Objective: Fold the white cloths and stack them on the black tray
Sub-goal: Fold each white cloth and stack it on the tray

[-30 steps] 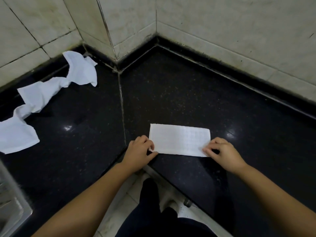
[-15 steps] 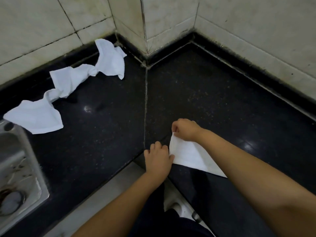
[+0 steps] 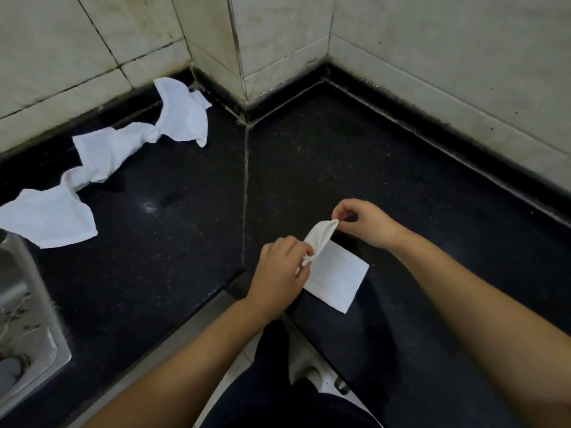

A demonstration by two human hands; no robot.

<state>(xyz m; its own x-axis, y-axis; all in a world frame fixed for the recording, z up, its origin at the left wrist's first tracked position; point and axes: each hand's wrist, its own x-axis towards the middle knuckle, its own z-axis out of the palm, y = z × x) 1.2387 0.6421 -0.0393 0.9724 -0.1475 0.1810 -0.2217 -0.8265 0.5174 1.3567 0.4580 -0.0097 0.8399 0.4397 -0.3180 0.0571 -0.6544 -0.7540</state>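
Steel sink basin [image 3: 21, 329] at 8 o'clock. Three crumpled white cloths knotted in a chain [image 3: 102, 156] on the black speckled stone counter [image 3: 160, 242], 9 to 11 o'clock. Left hand [image 3: 281, 273] pinches the near corner of a half-folded white cloth [image 3: 335, 276] at centre; right hand [image 3: 367, 222] pinches its raised far corner. Rest of it lies flat at the counter edge.

Sink [image 3: 27, 329] — cut off left

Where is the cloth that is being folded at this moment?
In the head view the folded cloth lies on the black counter near its front edge, right of the seam, with the left hand and right hand pinching its lifted corners.
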